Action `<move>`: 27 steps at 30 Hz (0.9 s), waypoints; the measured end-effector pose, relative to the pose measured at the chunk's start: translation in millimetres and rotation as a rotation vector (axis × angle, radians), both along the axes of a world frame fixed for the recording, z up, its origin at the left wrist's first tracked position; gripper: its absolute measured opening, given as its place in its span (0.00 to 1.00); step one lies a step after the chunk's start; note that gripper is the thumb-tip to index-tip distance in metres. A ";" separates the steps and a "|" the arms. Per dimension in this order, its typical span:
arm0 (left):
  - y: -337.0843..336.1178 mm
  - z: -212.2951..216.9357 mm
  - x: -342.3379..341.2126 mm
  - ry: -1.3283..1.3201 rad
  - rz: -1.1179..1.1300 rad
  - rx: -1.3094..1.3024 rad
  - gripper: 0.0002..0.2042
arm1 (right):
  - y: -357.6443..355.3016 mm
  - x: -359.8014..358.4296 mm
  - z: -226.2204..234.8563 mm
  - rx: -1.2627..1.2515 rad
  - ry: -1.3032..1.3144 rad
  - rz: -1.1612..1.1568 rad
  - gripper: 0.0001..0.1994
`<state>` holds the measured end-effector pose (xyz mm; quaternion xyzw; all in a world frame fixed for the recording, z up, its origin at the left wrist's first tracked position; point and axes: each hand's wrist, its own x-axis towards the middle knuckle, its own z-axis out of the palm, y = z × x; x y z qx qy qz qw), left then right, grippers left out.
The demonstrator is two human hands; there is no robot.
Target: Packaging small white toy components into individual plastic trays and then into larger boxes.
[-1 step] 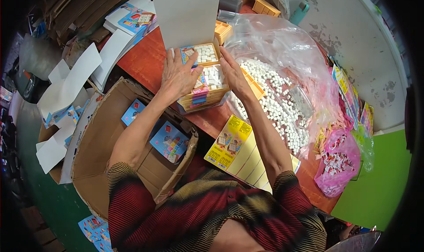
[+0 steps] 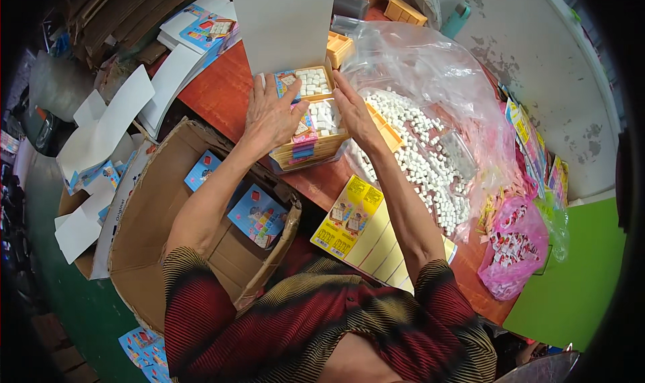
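Two stacks of shallow yellow trays stand side by side on the red table, the near stack [image 2: 314,148] in a clear wrapping or box. White cubes [image 2: 326,116] and small printed cards [image 2: 285,82] fill their top compartments. My left hand [image 2: 272,114] lies over the left part of both stacks, fingers spread and stretched. My right hand [image 2: 354,109] rests along their right side with its fingers extended. A tall blank white board [image 2: 283,23] rises behind the far stack, its lower edge partly hidden.
A clear plastic bag [image 2: 430,54] spills many loose white cubes [image 2: 416,154] at the right. Yellow printed sheets [image 2: 353,215] lie at the table's front edge. A pink bag [image 2: 514,248] sits at far right. Left, an open cardboard box [image 2: 158,208] holds blue printed cards [image 2: 259,215].
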<state>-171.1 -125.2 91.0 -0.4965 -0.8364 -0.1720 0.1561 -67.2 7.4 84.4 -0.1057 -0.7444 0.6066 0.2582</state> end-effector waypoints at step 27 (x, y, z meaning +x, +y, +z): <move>1.5 2.0 -3.0 0.020 -0.043 -0.005 0.22 | 59.1 -1.3 32.3 0.551 -0.514 0.577 0.41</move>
